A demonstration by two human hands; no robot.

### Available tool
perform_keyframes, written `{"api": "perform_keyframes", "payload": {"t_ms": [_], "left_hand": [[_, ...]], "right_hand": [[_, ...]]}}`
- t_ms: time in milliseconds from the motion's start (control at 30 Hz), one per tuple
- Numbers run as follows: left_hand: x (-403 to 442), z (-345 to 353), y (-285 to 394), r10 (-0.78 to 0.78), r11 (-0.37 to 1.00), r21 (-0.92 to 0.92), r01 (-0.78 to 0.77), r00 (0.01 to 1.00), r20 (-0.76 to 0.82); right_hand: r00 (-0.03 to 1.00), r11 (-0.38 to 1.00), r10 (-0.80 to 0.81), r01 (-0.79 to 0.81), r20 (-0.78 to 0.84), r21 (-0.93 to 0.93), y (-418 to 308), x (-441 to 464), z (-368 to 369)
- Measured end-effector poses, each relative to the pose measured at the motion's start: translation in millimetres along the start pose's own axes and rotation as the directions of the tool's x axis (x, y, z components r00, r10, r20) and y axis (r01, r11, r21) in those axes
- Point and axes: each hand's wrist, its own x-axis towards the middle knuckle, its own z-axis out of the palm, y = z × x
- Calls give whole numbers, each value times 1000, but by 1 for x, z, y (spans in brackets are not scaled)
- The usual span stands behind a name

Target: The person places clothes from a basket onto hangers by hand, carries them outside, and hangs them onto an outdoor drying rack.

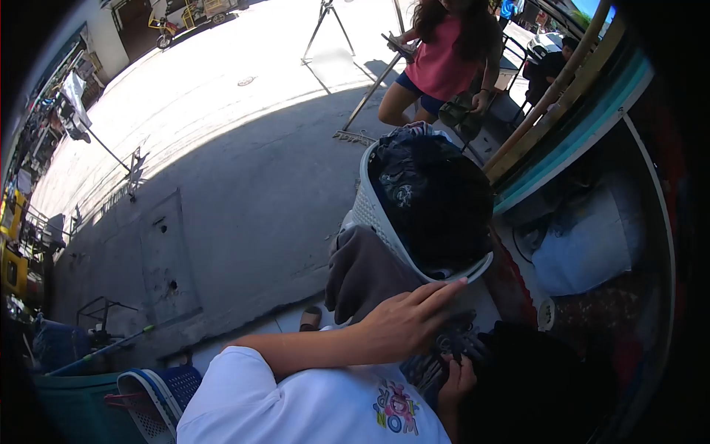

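Observation:
My left hand (403,322) reaches across my white shirt with its fingers stretched out, beside the near rim of a white laundry basket (367,194). The fingertips reach that rim; whether they touch it I cannot tell. Dark clothes (433,196), mostly black, fill the basket. Lower down, my right hand (458,379) has its fingers closed on a dark printed garment (425,370), which is partly hidden beneath my left hand. A brown-grey cloth (362,270) drapes between the basket and my left forearm.
A person in a pink top (446,59) stands just beyond the basket. On the right are a shelf frame (651,163) and a pale sack (584,251). Plastic baskets (151,399) stand at lower left. A pole with a toothed foot (355,137) rests on the concrete.

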Motion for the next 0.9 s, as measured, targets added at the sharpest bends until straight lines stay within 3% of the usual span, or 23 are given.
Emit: {"api": "perform_keyframes", "payload": {"t_ms": [33,100,133,200,233,333,400,433,500,533,567,600,700,733,767,833,900], "left_hand": [[-2,-3,-1,-44,999,2,44,999,-15],[0,-12,-6,107,903,-392,-176,976,-191],[0,-18,-10,96,904,-391,-171,974,-203],[2,-35,-19,313,932,-72,-355,891,-329],[2,-47,-24,279,960,99,-262,931,-238],[22,-50,-54,123,949,307,-74,982,-143],[33,-59,-76,160,937,318,-142,987,-31],[35,-54,-88,182,934,319,-161,983,-35],[35,-56,-92,196,932,302,-199,980,40],[33,-56,-91,190,932,298,-207,978,86],[38,-57,-90,252,924,266,-275,961,118],[35,-61,-90,188,932,299,-205,978,87],[37,-71,-93,84,953,292,-76,996,-17],[39,-75,-91,123,955,272,-122,992,12],[40,-80,-88,80,953,293,-76,997,-2],[42,-89,-85,71,950,303,-70,997,8],[42,-95,-83,42,945,327,-22,997,-57]], "right_hand": [[998,998,1,3,-59,55,5,0,4],[996,996,37,-30,-80,80,2,7,1],[987,992,84,-69,-134,109,1,11,-3],[987,994,73,-61,-142,88,8,17,-8],[988,991,47,-28,-149,131,10,19,-10],[991,992,-3,20,-137,125,0,27,-8],[991,996,-86,88,-101,15,-7,33,-5],[990,996,-86,88,-116,14,-2,34,-7],[998,997,-63,64,22,-37,-2,38,-9],[998,998,-57,57,-3,-37,-1,44,-7],[931,918,-289,203,-224,-341,-26,56,1],[783,726,-539,246,-310,-642,-40,64,4],[624,698,-700,495,-347,-518,-21,51,21],[699,716,-690,618,-190,-325,-34,52,30],[753,755,-652,634,-87,-167,-40,58,46],[801,799,-598,595,-17,-81,-44,75,81],[863,861,-503,495,-53,-116,-48,88,101]]}}
